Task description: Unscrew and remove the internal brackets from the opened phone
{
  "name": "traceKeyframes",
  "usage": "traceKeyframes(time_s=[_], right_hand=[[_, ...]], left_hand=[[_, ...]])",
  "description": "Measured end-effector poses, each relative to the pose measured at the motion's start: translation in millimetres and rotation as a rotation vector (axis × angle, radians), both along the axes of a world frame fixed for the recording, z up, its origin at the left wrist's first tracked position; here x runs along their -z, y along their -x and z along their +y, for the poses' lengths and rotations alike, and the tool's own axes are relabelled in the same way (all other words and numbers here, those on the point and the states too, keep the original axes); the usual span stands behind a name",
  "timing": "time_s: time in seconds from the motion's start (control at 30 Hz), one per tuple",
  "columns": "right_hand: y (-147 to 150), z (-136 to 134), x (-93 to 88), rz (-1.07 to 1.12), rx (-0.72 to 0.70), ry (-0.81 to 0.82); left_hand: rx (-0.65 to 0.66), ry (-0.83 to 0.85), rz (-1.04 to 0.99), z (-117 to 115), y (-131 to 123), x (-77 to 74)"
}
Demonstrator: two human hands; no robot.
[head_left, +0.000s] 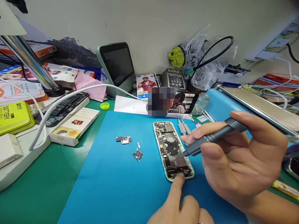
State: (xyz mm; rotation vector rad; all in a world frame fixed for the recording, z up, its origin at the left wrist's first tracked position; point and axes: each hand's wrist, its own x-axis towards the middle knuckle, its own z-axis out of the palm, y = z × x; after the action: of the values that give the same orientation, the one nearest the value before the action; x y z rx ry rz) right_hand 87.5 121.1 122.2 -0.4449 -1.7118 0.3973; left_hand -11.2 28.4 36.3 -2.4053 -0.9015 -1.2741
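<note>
An opened smartphone (173,144), its inner parts bare, lies on a blue mat (112,189). My right hand (243,158) grips a grey pen-style screwdriver (205,141) between thumb and fingers. The screwdriver slants down to the left with its thin tip over the phone's lower half; whether it touches cannot be told. My left hand (178,205) rests its stretched index finger on the phone's bottom edge, other fingers bent, holding nothing. Left of the phone lie a small module with a black flex (123,140), a tiny metal bracket (138,145) and a dark camera-like part (137,155).
Two slim screwdrivers (183,127) lie beyond the phone. A propped phone (182,103) plays video beside a glass jar (201,104). A white cable (77,90) arches at left over a cigarette box (76,126). A green cap (105,106) sits near the mat's corner.
</note>
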Motion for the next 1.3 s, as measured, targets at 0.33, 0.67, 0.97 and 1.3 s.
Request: traceKeyframes(time_s=[0.33, 0.67, 0.97, 1.3], right_hand=[[-8.2, 3.1, 6.6, -0.068, -0.019, 0.016], [-15.5, -1.7, 12.4, -0.217, -0.096, 0.087], [-16.7, -0.2, 15.3, -0.286, -0.168, 0.066], [-16.0, 0.7, 17.3, -0.308, -0.163, 0.061]], left_hand=[[-0.082, 0.139, -0.03, -14.6, -16.1, 12.8], [-0.124, 0.133, -0.034, -16.3, -16.7, 16.7], [-0.044, 0.154, 0.08, -14.4, -7.6, 10.5], [-0.179, 0.153, -0.066, -20.3, -26.3, 22.8]])
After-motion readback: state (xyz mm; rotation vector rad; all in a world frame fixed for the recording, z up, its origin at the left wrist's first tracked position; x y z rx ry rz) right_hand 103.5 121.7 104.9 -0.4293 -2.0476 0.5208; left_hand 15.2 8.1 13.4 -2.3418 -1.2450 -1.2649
